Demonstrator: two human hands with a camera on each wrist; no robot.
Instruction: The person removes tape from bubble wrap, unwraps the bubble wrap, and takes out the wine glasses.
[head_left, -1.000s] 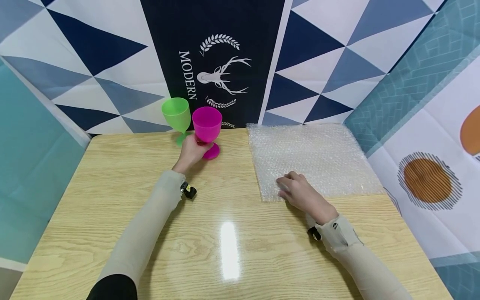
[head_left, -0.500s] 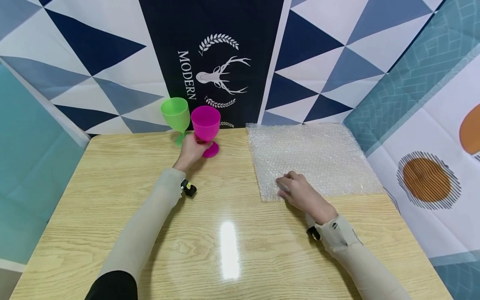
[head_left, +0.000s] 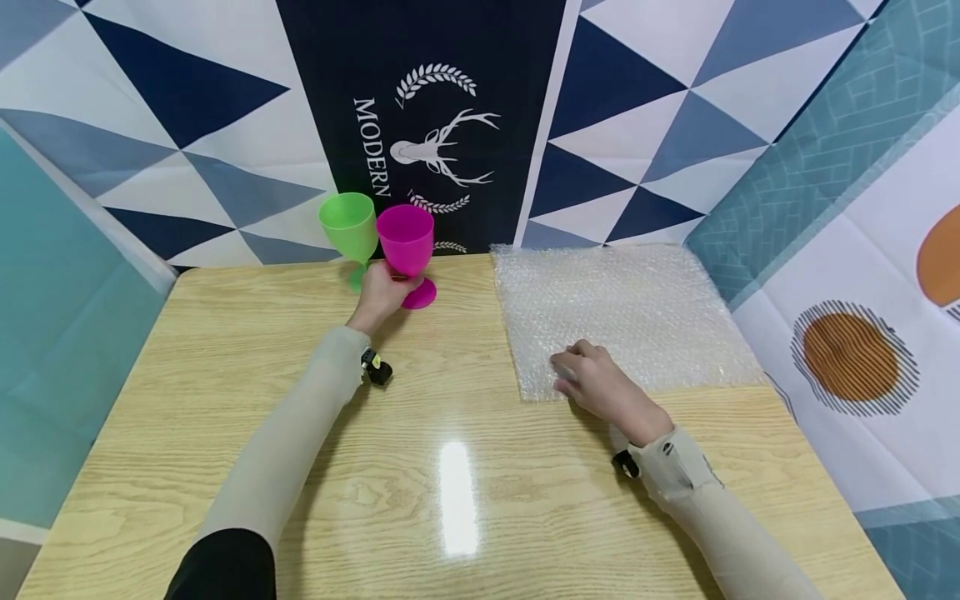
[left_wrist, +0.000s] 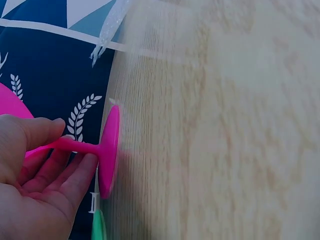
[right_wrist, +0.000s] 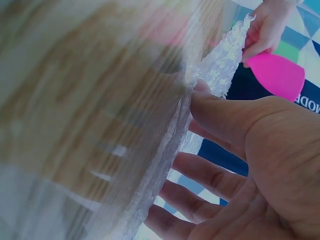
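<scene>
A bright pink goblet point(head_left: 406, 240) stands at the back of the table, its bowl upward. My left hand point(head_left: 381, 295) grips it by the stem; in the left wrist view thumb and fingers lie around the stem, just above the round foot point(left_wrist: 109, 152). Close on its left is a green goblet point(head_left: 350, 225), its foot partly hidden behind that hand. On the right lies a flat sheet of bubble wrap point(head_left: 622, 308). My right hand point(head_left: 600, 385) rests on its near left corner, and in the right wrist view the fingers are spread and loosely bent, touching the sheet.
The wood-grain table point(head_left: 360, 467) reaches back to a patterned wall covering point(head_left: 465, 50) right behind the goblets and the bubble wrap. Side panels point(head_left: 67, 317) border the table left and right. A glare patch shines on the front middle of the tabletop.
My left hand has shifted the pink goblet slightly back and left, nearer the green goblet. The right hand and the bubble wrap have stayed in place.
</scene>
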